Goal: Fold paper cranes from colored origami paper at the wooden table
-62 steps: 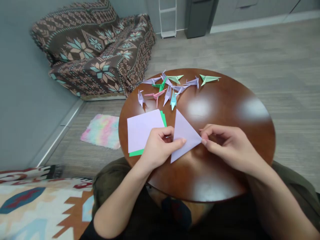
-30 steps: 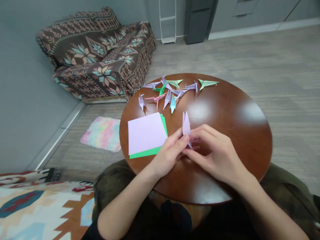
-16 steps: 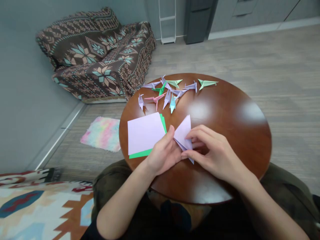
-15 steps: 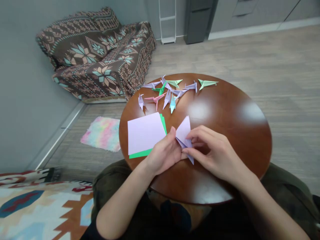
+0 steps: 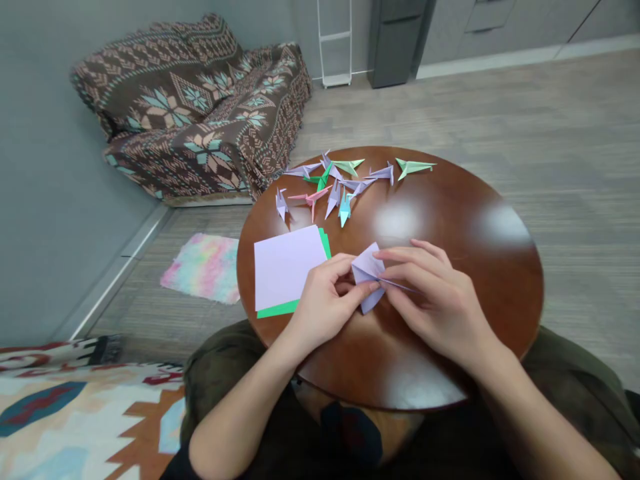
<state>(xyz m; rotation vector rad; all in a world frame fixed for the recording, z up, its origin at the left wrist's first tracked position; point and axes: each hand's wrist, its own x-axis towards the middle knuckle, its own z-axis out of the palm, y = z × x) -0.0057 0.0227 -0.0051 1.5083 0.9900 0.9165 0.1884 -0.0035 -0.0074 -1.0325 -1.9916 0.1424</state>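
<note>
A partly folded sheet of lilac origami paper (image 5: 367,265) is held between my two hands above the round wooden table (image 5: 480,280). My left hand (image 5: 330,293) pinches its left side, thumb on the near layer and fingers curled behind. On the other side, my right hand (image 5: 435,293) grips a flap between thumb and fingers. The paper's layers stand apart, with a crease running across the middle. Left of my hands lies a stack of square paper (image 5: 287,267), lilac on top with green sheets showing beneath.
Several folded paper cranes in lilac, green, pink and blue lie along the table's far left side, among them a pink crane (image 5: 313,198) and a blue crane (image 5: 345,208). Beyond are a sofa with a patterned cover (image 5: 210,127) and a fluffy pastel mat (image 5: 203,267).
The lilac paper has been turned and its layers spread. My left hand has rolled from palm-up to a thumb-on-top pinch, and my right fingers have shifted along the flap.
</note>
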